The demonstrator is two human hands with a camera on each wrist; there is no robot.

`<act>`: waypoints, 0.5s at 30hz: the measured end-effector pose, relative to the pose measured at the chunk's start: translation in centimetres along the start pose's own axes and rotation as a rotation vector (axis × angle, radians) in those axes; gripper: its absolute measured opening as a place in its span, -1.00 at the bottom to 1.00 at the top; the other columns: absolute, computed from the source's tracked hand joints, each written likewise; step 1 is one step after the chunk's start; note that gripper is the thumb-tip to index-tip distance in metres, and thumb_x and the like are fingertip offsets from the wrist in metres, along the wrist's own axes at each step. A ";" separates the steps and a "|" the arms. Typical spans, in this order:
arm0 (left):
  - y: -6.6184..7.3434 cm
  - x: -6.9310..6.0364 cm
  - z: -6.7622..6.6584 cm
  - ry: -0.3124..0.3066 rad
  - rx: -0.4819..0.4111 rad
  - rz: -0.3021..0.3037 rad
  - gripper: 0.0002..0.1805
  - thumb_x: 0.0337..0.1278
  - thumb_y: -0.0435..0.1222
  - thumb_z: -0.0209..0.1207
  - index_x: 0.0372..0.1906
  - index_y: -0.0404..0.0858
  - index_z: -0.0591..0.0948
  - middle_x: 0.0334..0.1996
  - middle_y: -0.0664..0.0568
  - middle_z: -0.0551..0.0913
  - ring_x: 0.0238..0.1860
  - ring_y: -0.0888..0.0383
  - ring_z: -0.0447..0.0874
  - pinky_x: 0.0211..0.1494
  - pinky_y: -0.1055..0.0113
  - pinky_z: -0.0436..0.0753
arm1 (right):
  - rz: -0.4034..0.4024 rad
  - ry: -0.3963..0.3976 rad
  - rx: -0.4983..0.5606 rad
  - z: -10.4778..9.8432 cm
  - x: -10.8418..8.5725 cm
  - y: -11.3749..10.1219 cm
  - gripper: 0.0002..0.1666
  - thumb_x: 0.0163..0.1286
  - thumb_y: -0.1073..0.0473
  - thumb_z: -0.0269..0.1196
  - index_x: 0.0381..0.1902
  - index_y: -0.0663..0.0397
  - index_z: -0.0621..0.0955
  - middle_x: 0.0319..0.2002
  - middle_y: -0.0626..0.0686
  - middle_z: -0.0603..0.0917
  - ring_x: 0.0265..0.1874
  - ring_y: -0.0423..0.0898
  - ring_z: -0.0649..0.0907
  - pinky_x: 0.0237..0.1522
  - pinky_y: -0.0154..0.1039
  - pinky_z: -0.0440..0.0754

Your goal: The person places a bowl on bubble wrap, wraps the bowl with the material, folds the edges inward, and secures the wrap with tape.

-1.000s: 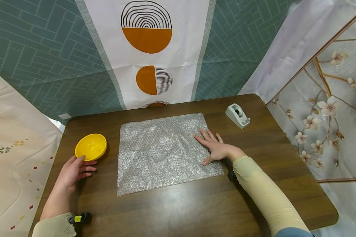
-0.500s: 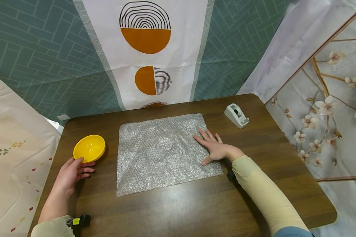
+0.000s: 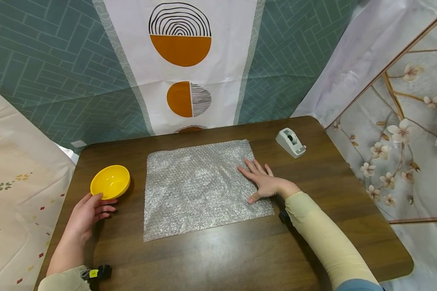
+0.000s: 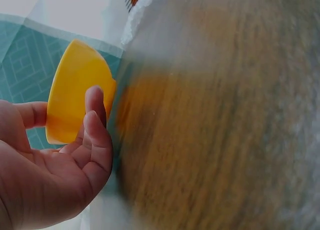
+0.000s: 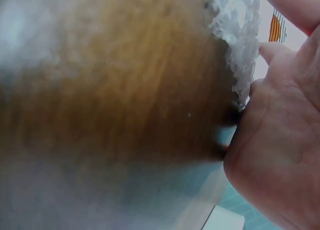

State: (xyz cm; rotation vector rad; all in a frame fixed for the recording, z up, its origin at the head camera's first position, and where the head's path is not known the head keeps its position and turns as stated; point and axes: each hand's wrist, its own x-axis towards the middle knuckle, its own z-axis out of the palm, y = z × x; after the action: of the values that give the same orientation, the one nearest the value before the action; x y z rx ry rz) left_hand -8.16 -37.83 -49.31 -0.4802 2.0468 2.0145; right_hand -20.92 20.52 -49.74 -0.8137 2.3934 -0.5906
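At the left of the head view a yellow bowl [image 3: 110,182] stands upright on the table, its near rim pinched by my left hand [image 3: 84,214]. In the left wrist view the thumb lies on one side of the bowl [image 4: 80,92], with fingers bent under and beside its outer wall. A sheet of bubble wrap [image 3: 200,190] lies flat in the middle of the table. My right hand [image 3: 264,184] rests with spread fingers on its right edge. The right wrist view shows the palm [image 5: 280,140] beside the edge of the wrap [image 5: 240,45].
A white tape dispenser [image 3: 291,143] stands at the back right of the brown table [image 3: 218,258], beyond my right hand. Patterned cloths hang behind the table and at both sides. A black strap device [image 3: 98,273] is at my left wrist.
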 end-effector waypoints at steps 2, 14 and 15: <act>0.2 -0.1 0.2 -0.001 -0.001 0.000 -0.74 0.76 0.02 -0.11 0.24 0.01 0.36 -0.19 0.23 0.82 -0.24 0.19 0.80 -0.12 0.39 0.74 | 0.002 0.000 0.002 0.0 -0.1 0.0 0.51 0.20 -0.19 0.61 0.78 -0.02 -0.10 0.72 0.21 -0.46 0.65 0.30 -0.46 0.50 0.47 -0.49; 1.2 -0.1 2.8 -0.011 0.044 0.008 -0.63 0.77 0.00 -0.12 0.34 -0.13 0.33 -0.18 0.22 0.81 -0.25 0.17 0.78 -0.09 0.36 0.74 | -0.010 0.013 0.010 0.1 0.0 0.2 0.51 0.18 -0.21 0.61 0.78 -0.01 -0.09 0.72 0.21 -0.45 0.65 0.30 -0.46 0.49 0.48 -0.49; 1.3 -0.1 3.0 -0.013 0.044 0.010 -0.63 0.77 0.00 -0.12 0.35 -0.12 0.33 -0.18 0.22 0.81 -0.25 0.17 0.78 -0.08 0.37 0.73 | -0.011 0.013 0.009 0.1 0.0 0.2 0.51 0.18 -0.21 0.61 0.78 -0.01 -0.09 0.72 0.21 -0.45 0.65 0.30 -0.46 0.49 0.48 -0.49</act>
State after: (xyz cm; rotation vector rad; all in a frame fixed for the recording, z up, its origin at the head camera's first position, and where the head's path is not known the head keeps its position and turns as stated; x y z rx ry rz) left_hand -8.71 -34.84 -48.17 -0.4486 2.0850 1.9682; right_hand -20.92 20.63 -49.92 -0.8218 2.3980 -0.6120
